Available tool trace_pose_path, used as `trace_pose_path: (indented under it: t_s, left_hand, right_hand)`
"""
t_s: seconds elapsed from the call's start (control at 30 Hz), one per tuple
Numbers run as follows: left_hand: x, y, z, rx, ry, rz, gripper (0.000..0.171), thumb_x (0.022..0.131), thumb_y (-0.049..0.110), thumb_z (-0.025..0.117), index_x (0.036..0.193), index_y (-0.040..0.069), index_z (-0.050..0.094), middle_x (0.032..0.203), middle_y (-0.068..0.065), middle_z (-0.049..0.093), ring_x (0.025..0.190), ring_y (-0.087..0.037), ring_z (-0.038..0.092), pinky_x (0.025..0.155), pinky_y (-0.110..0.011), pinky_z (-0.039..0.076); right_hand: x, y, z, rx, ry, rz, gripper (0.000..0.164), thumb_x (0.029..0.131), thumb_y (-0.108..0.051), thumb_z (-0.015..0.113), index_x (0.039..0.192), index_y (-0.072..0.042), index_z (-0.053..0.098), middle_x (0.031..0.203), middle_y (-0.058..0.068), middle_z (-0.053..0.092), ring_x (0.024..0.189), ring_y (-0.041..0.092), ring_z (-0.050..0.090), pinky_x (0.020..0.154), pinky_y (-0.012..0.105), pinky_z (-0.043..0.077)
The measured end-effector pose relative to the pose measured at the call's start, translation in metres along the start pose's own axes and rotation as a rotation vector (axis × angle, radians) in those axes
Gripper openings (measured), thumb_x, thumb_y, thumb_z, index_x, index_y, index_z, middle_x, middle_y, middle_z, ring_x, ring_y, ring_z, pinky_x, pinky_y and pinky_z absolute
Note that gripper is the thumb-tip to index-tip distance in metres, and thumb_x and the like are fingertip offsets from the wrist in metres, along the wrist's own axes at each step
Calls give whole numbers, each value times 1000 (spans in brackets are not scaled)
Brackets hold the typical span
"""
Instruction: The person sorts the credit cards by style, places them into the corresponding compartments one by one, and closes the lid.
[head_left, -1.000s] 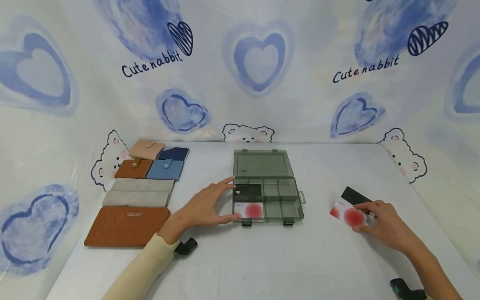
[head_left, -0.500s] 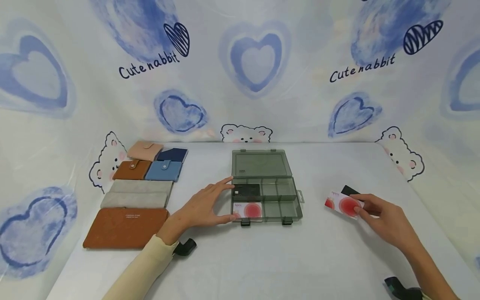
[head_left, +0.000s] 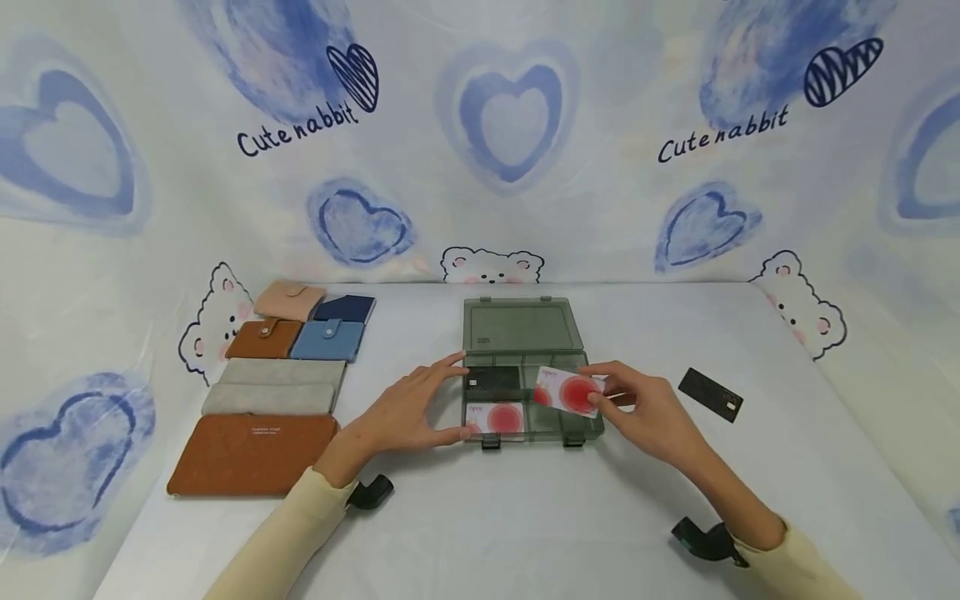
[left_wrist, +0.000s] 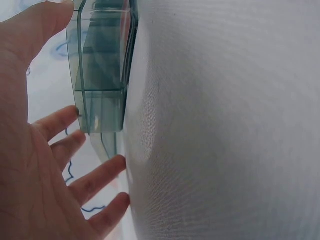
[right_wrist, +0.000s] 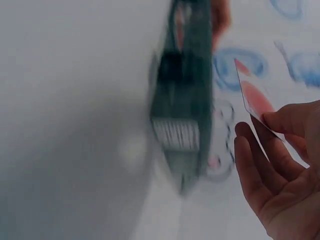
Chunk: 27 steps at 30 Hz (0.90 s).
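A green see-through compartment box (head_left: 522,323) lies with its lid swung back. My left hand (head_left: 405,414) is at its left side, fingers spread, thumb and fingertips touching the edge; the left wrist view shows the thumb on the box's rim (left_wrist: 80,50). Inside the left compartments lie a black card (head_left: 492,379) at the back and a white card with red circles (head_left: 487,417) in front. My right hand (head_left: 647,410) pinches a matching white-and-red card (head_left: 557,388) by its right end, above the right compartments. In the right wrist view the thumb lies across this card (right_wrist: 255,97).
Another black card (head_left: 711,394) lies on the table, right of the box. To the left are a brown wallet (head_left: 251,457), a grey wallet (head_left: 277,386), and smaller brown (head_left: 264,340), blue (head_left: 327,341), pink (head_left: 291,300) and navy (head_left: 345,309) holders. A patterned cloth hangs behind.
My right hand has lifted the white-and-red card off the black card at the right and carried it left over the box. The left hand stays at the box.
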<state>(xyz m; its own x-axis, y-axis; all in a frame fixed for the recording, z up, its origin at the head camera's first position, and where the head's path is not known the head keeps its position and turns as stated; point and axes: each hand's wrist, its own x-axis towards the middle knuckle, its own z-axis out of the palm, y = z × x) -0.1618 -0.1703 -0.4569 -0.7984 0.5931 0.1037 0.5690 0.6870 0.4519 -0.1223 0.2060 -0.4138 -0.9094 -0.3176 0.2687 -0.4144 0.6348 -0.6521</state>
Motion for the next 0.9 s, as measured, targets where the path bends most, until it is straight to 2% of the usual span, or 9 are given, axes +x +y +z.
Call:
trace_pose_path:
  t_s: [0.2,0.4,0.57,0.63,0.73,0.8,0.9]
  left_hand:
    - [1,-1,1,3,-3,-7,93,81,76,64,155,24,40,167,10,21,140,-24,43,108,-56,40]
    - [1,-1,1,-5,-5,2,92,82,74,65,154,22,41,167,8,22,139,-26,44,108,-57,40]
    - [1,-1,0,-10,-23,-5,92,82,74,65,155,23,40,168,7,21,141,-28,42,108,-59,39]
    - [1,0,0,-14,-23,-4,93,82,75,64,155,23,40,168,7,21,141,-28,42,108,-59,40]
    - [1,-1,0,-15,-22,-3,94,82,77,63,155,23,40,168,6,22,141,-28,43,107,-58,40]
    - [1,-1,0,-17,-23,-2,94,82,76,63,155,22,39,168,6,23,140,-28,43,107,-58,41]
    - [1,-1,-1,-16,-20,1,94,82,75,64,155,22,40,167,6,23,139,-28,44,106,-58,41]
  right_hand:
    - [18,-19,38,46,-110,-65,39,91,-10,77,126,-23,68,86,-8,66,80,10,71,74,26,59]
    - [27,-27,61,59,-182,-59,40,91,-10,76,127,-26,69,104,-5,72,82,8,70,73,23,57]
    - [30,-29,72,32,-240,-69,41,91,-9,76,127,-28,70,95,-8,70,82,8,69,73,24,56]
    - [30,-29,75,16,-252,-85,39,92,-9,75,126,-27,70,98,-8,72,84,8,69,73,25,56]
    - [30,-31,77,-18,-256,-105,33,95,-14,73,125,-26,71,108,-7,73,93,8,69,76,27,56]
    - [29,-32,76,-54,-263,-114,30,97,-18,71,126,-25,72,118,-6,69,96,10,66,77,28,55]
    - [28,-33,75,-146,-286,-151,32,100,-25,67,131,-23,69,122,-2,60,95,10,61,77,28,52]
